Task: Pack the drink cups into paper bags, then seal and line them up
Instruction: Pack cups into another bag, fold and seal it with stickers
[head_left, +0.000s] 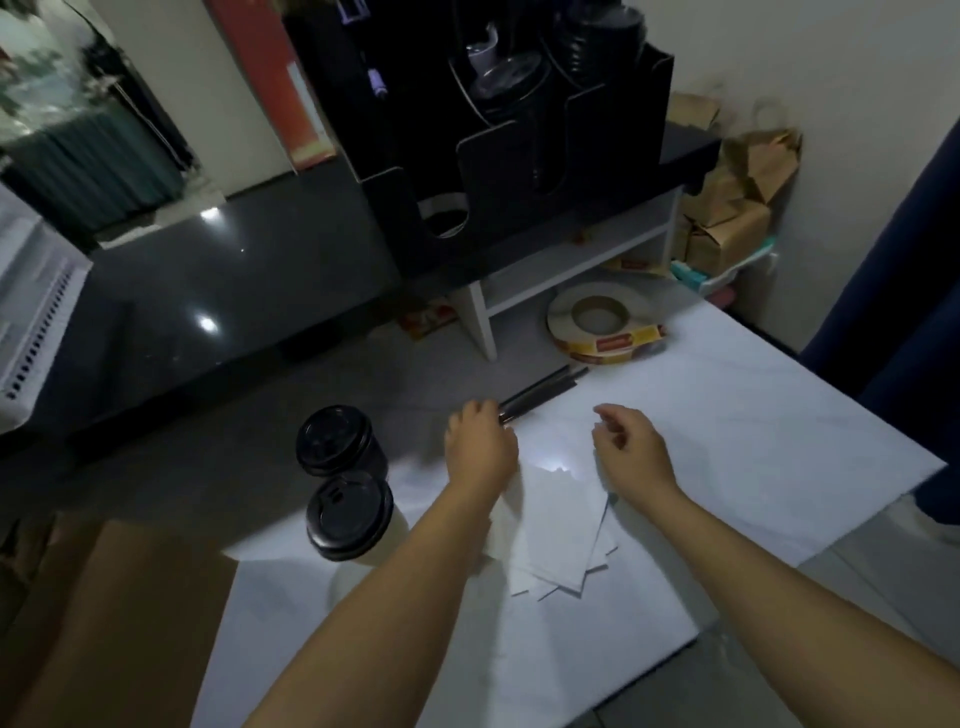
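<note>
Left hand (480, 441) grips dark straws (543, 391) — tips pointing away, rightward.

dim room: pale wall (831, 78), glossy dark counter (208, 291) (glinting).

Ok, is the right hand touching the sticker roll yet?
Apart. Head view shows bare white tabletop between the right hand and the sticker roll.
</note>
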